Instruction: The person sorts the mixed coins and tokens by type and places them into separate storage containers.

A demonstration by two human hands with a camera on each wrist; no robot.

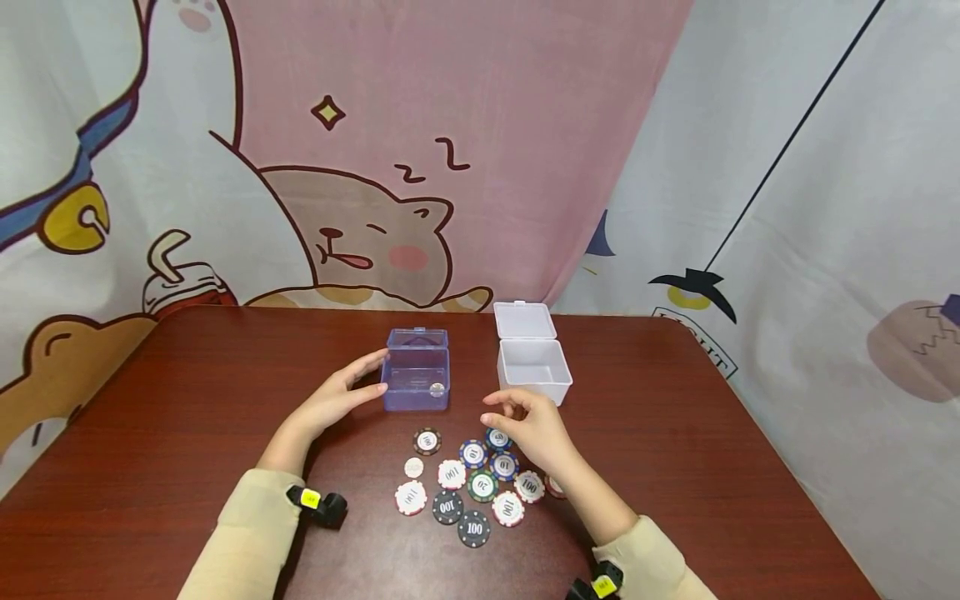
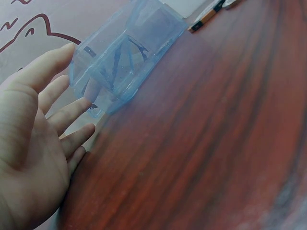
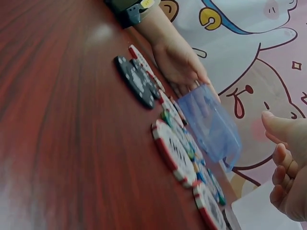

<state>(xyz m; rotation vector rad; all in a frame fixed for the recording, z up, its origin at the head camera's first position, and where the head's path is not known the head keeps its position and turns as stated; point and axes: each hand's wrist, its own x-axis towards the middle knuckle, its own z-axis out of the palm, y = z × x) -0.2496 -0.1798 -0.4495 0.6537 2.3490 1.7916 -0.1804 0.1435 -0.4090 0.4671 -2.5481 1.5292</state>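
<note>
A translucent blue box (image 1: pixel 416 398) stands on the table with its lid raised; a small round silvery piece (image 1: pixel 437 389) shows inside it. My left hand (image 1: pixel 333 403) is at the box's left side, thumb and fingers spread and fairly straight, fingertips touching or nearly touching its wall. Over the upper right of the poker chips, my right hand (image 1: pixel 536 431) hovers with thumb and index finger apart and the other fingers loosely bent; nothing shows between them. Below it lie a blue chip (image 1: pixel 498 439) and a red-edged chip (image 1: pixel 555 487), both partly hidden by that hand and arm.
A white box (image 1: pixel 534 367) with its lid up stands behind my right hand. Several chips lie in front of the boxes, among them a green one (image 1: pixel 482 485), a black one (image 1: pixel 474 528) and a small pale disc (image 1: pixel 414 467). A printed curtain (image 1: pixel 525 150) hangs behind the table.
</note>
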